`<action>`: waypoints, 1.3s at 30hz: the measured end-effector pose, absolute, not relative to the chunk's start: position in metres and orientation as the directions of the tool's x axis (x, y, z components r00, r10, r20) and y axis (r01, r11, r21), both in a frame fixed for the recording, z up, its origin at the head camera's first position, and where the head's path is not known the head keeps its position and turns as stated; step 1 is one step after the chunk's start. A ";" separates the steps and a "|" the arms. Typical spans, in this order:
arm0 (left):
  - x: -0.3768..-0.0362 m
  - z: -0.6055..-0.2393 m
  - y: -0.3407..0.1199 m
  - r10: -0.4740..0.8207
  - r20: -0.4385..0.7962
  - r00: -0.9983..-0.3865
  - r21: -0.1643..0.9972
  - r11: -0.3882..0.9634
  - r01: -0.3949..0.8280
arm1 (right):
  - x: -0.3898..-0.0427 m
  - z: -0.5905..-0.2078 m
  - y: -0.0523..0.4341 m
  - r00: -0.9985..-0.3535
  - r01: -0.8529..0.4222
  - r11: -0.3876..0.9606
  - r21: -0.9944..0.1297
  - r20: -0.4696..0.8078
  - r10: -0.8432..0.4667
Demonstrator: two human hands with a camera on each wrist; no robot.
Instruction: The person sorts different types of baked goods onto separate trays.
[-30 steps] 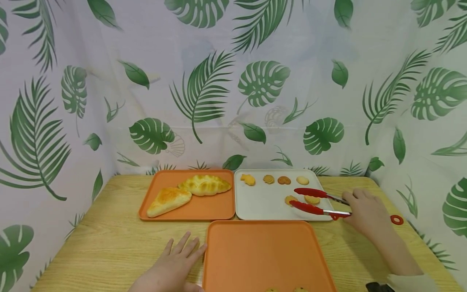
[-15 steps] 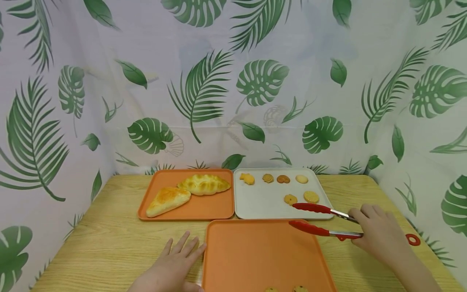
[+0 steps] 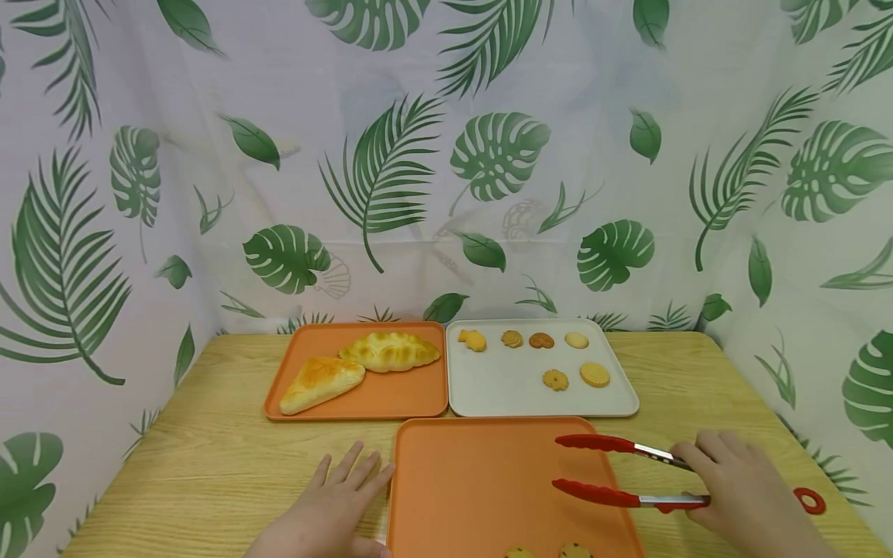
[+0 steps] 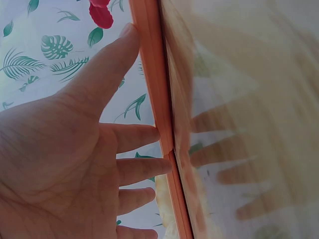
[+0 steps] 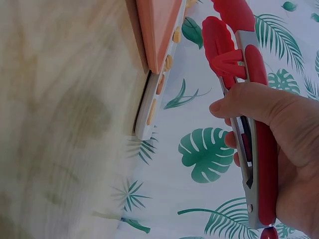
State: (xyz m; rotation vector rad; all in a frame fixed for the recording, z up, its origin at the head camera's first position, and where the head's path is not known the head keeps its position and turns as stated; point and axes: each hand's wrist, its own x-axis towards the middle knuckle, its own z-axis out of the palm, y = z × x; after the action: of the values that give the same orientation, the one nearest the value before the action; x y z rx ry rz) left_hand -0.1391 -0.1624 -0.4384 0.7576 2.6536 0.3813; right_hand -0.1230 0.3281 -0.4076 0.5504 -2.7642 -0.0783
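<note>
Tongs [image 3: 614, 469]: gripped by right hand [image 3: 749, 496], tips apart and empty over near tray [image 3: 474, 480]; left hand [image 3: 328, 511] flat, steadying tray edge. Another cookie [image 3: 595, 375] pickup judged next.

A wooden table [image 3: 209, 465] carries two orange trays [image 3: 481, 496] [image 3: 377, 395] and a white tray [image 3: 502, 384].

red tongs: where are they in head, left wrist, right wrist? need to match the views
Head: tongs at lower right, held by the right hand, tips apart over the near orange tray.
Left wrist: only red tips, at the top edge.
Right wrist: tongs at right, running down from the top edge into the right hand.
Shared landmark: the near orange tray, whose rim shows in the left wrist view and right wrist view.
</note>
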 end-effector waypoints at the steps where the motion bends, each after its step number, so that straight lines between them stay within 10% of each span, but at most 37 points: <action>1: -0.139 -0.439 -0.162 0.550 -0.259 -0.794 0.347 0.820 0.455 | -0.121 -0.408 0.328 -0.878 -0.365 0.923 0.122 0.285 -0.385; 39: -0.138 -0.437 -0.161 0.554 -0.264 -0.790 0.368 0.815 0.448 | -0.096 -0.425 0.337 -0.814 -0.537 0.830 0.150 0.166 -0.557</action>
State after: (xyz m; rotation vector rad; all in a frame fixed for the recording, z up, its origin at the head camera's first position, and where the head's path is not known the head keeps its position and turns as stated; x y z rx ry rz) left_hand -0.1382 -0.1605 -0.4369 0.7556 2.6378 0.4084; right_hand -0.0956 0.3373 -0.4249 0.8487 -2.8087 -0.1416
